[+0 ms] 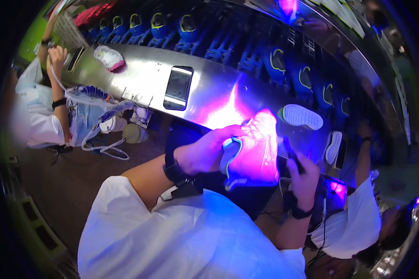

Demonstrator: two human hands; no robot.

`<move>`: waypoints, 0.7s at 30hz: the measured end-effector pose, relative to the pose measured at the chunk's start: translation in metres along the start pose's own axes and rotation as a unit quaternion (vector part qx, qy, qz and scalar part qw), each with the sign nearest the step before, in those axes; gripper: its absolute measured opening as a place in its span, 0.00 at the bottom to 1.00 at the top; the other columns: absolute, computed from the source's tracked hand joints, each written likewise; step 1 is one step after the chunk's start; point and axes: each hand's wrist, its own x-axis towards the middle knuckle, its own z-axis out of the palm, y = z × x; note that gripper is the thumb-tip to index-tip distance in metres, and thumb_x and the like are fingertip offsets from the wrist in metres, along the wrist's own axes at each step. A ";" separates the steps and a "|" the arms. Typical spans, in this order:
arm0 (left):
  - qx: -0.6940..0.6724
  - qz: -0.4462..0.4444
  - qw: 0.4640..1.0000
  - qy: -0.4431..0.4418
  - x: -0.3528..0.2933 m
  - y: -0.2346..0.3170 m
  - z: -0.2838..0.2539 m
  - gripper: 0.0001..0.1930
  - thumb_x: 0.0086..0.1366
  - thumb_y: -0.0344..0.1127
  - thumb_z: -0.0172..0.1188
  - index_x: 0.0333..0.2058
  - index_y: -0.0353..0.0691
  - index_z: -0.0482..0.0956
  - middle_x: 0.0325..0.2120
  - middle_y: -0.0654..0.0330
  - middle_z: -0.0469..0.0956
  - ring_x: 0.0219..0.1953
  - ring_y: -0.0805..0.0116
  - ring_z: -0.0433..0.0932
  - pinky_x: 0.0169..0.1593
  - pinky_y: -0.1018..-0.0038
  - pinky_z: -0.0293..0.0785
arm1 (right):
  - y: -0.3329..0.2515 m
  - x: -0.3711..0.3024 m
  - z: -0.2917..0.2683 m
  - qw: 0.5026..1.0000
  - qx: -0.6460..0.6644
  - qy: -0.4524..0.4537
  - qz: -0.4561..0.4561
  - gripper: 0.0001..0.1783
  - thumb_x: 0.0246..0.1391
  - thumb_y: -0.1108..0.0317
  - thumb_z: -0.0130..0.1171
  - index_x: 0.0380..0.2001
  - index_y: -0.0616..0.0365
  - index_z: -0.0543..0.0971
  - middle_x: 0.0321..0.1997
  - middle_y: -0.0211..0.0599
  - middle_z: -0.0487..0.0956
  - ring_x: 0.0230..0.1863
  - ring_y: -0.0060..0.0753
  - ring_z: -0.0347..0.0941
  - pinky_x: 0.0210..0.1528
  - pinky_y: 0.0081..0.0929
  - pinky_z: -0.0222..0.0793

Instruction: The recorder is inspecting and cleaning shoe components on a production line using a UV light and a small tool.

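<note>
Bathed in pink and violet light, a shoe upper [260,156] hangs over the near edge of the metal bench, its opening toward me. My left hand [204,149] pinches it at its left side, fingers closed on the material. To the right of the upper, my right hand [304,182] is closed around a slim dark tool [291,151], held upright like a pen. The tool's tip looks apart from the upper; its exact kind is unclear. Just beyond the upper lies a white shoe sole [301,116], tread side up.
Blue shoes with yellow collars [188,27] stand in a row along the far side of the metal bench [149,69]. A dark glass panel [178,87], a white-and-pink shoe [109,57] and another sole [333,147] lie there. Co-workers [37,107] flank me.
</note>
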 end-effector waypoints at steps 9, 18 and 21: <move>0.443 0.167 0.877 0.086 0.036 0.071 0.007 0.33 0.62 0.31 0.68 0.65 0.33 0.68 0.55 0.57 0.78 0.56 0.68 0.78 0.61 0.69 0.73 | -0.002 0.010 0.047 0.994 0.091 0.045 -0.029 0.17 0.54 0.72 0.70 0.47 0.64 0.84 0.43 0.47 0.86 0.44 0.38 0.83 0.49 0.30 0.75; 0.743 0.176 0.513 0.392 0.111 0.239 -0.043 0.43 0.56 0.58 0.70 0.59 0.27 0.74 0.45 0.40 0.83 0.47 0.52 0.85 0.53 0.67 0.79 | 0.076 -0.003 0.032 0.955 0.219 -0.003 0.199 0.21 0.59 0.73 0.65 0.55 0.64 0.79 0.37 0.28 0.80 0.30 0.21 0.75 0.35 0.21 0.72; 0.836 0.054 0.283 0.467 0.141 0.302 -0.036 0.35 0.58 0.60 0.65 0.50 0.31 0.81 0.40 0.43 0.85 0.45 0.49 0.85 0.50 0.63 0.80 | 0.066 0.005 0.015 0.937 0.250 0.045 0.239 0.20 0.61 0.73 0.62 0.56 0.61 0.77 0.30 0.24 0.75 0.24 0.14 0.66 0.25 0.15 0.61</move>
